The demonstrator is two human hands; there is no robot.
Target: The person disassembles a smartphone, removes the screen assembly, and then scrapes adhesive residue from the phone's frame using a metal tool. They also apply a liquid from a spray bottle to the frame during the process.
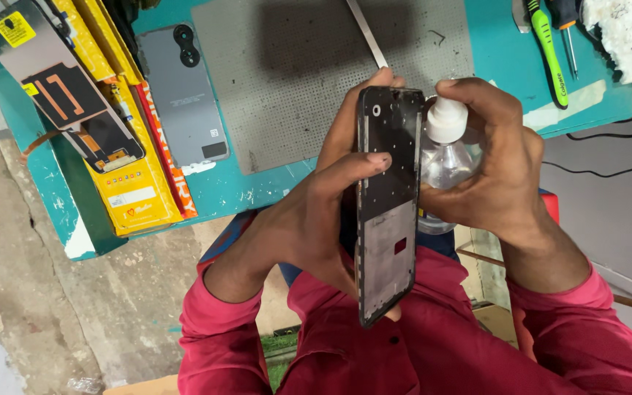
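Two hands meet above the lap. Left hand [309,219] grasps the black rectangular phone frame [388,205], long axis upright, thumb across its front. Right hand [502,168] clenches a clear plastic bottle with white nozzle [444,143], touching the frame's right edge, perhaps aimed at it. Farther, a grey perforated mat [294,73] lies on the teal table [243,186].

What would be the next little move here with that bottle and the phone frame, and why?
Probably a squeeze or press of the bottle. The right hand holds it with its white nozzle right against the upper edge of the phone frame, which the left hand holds upright above the lap, thumb across its face. No liquid shows on the frame yet.
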